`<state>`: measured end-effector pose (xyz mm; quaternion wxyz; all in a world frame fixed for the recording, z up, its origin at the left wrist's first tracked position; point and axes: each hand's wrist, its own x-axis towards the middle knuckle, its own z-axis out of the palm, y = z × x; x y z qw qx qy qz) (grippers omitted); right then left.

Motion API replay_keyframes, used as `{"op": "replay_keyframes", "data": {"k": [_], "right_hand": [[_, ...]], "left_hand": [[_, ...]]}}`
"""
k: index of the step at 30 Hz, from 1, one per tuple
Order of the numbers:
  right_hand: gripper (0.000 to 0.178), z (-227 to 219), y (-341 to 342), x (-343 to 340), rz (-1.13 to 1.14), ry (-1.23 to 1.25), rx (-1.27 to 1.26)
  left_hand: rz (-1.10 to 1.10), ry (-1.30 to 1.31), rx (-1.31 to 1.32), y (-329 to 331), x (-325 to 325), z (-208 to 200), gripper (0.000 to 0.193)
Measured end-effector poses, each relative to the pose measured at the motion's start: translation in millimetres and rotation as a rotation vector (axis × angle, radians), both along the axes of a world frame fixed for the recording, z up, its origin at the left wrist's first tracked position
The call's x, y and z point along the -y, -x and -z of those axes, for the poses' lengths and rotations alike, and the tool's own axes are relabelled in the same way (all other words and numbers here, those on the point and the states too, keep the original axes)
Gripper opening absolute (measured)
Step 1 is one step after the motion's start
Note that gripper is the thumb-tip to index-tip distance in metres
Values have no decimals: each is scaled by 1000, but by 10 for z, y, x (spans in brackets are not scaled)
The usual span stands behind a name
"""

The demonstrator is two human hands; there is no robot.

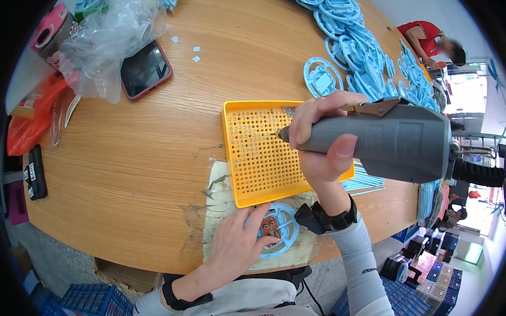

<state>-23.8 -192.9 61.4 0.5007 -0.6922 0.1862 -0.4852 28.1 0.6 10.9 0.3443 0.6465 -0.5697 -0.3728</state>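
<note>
Grey power screwdriver (398, 142) in right hand (320, 141), above yellow tray (253, 158).

place: small assembly workshop, pretty clearly
bench: big wooden worktable (153, 143)
parts: heaps of identical light-blue plastic rings (357, 44)
tools: grey electric screwdriver (387, 141), yellow perforated tray (253, 158)
storage: blue crates (92, 303) on floor

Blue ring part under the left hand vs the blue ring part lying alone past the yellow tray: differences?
The held ring carries a small circuit board and lies on a worn pad under the left hand; the lone ring lies untouched on bare wood with a pale blue centre. Same colour, round spoked shape.
</note>
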Motion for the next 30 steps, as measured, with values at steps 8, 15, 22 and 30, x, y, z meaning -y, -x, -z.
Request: {"op": "replay_keyframes", "data": {"k": [8, 15, 22, 30], "right_hand": [[60, 93, 37, 11, 16, 49, -81], [58, 187, 73, 26, -51, 3, -26], [57, -377, 306, -358, -58, 28, 227], [56, -239, 583, -933, -216, 67, 85]], "left_hand": [[-37, 45, -4, 9, -1, 1, 64], [-36, 70, -39, -4, 7, 4, 63], [-36, 109, 4, 19, 4, 49, 51], [-97, 143, 55, 22, 0, 49, 47]]}}
